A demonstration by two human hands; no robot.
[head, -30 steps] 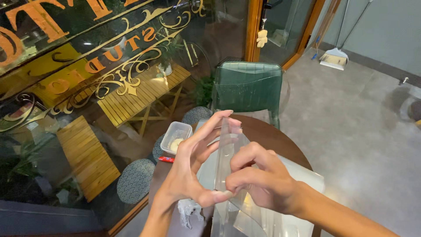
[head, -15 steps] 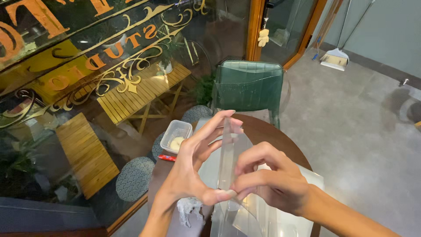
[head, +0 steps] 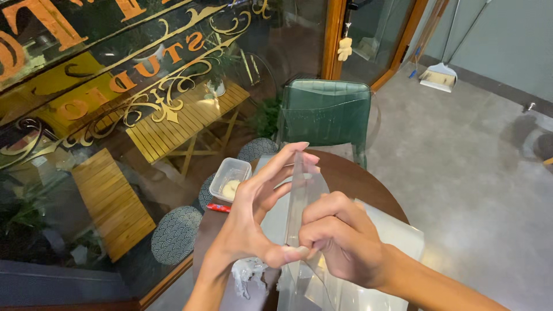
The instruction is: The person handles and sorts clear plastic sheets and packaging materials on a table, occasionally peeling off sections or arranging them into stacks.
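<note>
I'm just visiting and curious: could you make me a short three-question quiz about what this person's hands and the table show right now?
1. True or false: both hands are on the clear plastic sheet held upright on edge.
2. Which piece of furniture stands behind the round brown table? A) a green chair B) a white stool C) a red sofa
3. Fill in: the clear lidded container sits near the table's ____ edge, as seen in the head view.

Key
1. True: the left hand spans the sheet with thumb and fingers, and the right hand pinches it low down.
2. A, the green chair.
3. Left.
</note>
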